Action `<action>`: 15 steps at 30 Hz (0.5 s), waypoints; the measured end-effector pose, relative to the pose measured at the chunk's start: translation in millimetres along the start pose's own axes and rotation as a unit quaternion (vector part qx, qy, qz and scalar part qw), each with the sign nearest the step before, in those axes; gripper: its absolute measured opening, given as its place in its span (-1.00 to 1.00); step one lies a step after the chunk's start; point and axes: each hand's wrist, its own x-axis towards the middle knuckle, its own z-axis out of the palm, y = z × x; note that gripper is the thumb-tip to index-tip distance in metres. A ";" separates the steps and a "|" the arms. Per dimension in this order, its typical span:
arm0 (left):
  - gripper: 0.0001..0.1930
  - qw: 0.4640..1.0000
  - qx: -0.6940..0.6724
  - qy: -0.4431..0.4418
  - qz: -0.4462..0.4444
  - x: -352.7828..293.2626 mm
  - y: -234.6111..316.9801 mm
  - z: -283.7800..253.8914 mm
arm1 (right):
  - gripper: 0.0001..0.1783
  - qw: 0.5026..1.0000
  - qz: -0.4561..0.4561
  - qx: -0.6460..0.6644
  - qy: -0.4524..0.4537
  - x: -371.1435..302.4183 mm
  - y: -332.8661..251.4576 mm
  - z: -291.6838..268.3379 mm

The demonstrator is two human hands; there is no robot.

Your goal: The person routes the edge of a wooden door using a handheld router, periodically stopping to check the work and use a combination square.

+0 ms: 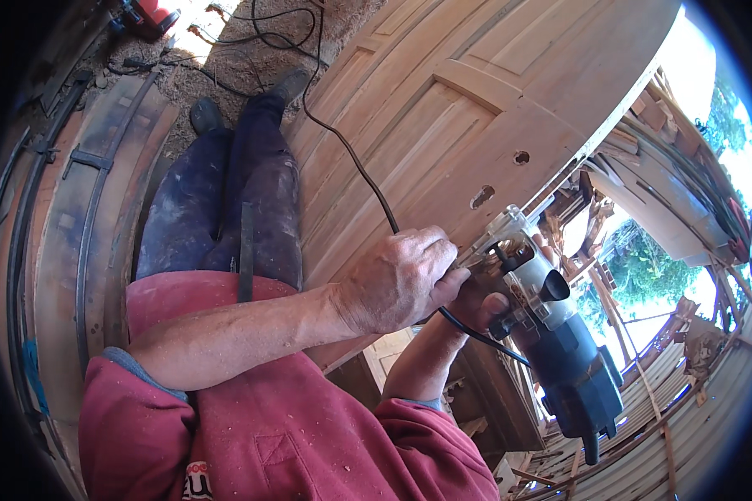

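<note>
My right hand (489, 305) is wrapped round a handheld router (564, 359) with a dark body and a clear base. The router is tilted, its base end up toward the door and its body hanging down to the right. My left hand (401, 275) is closed, its thumb and fingertips pinched together at the base end. What those fingers hold is hidden. A black power cord (351, 159) runs from the floor, passes behind my left hand and reappears below it toward the router. Just beyond both hands lies a panelled wooden door (543, 134) with two cut holes near its edge.
Long bar clamps (92, 209) lie over boards (63, 242) on the left. At the top left is a red power tool (146, 17), near looped cords (267, 33) on the littered floor. Scrap wood (589, 217) is piled at the right, beside corrugated sheets (643, 401).
</note>
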 end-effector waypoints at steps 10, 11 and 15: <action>-0.79 1.000 -0.003 -0.011 -0.007 4.3 0.4 0.4 | 0.12 0.999 -0.006 -0.031 -0.043 11.5 5.6 -21.2; -0.79 1.000 0.004 -0.014 -0.007 6.9 0.9 0.2 | 0.11 0.998 -0.011 -0.034 -0.049 17.9 6.8 -27.3; -0.79 0.999 0.032 -0.021 -0.008 20.4 1.9 -1.7 | 0.08 0.996 -0.080 -0.010 -0.041 52.4 -0.9 -13.3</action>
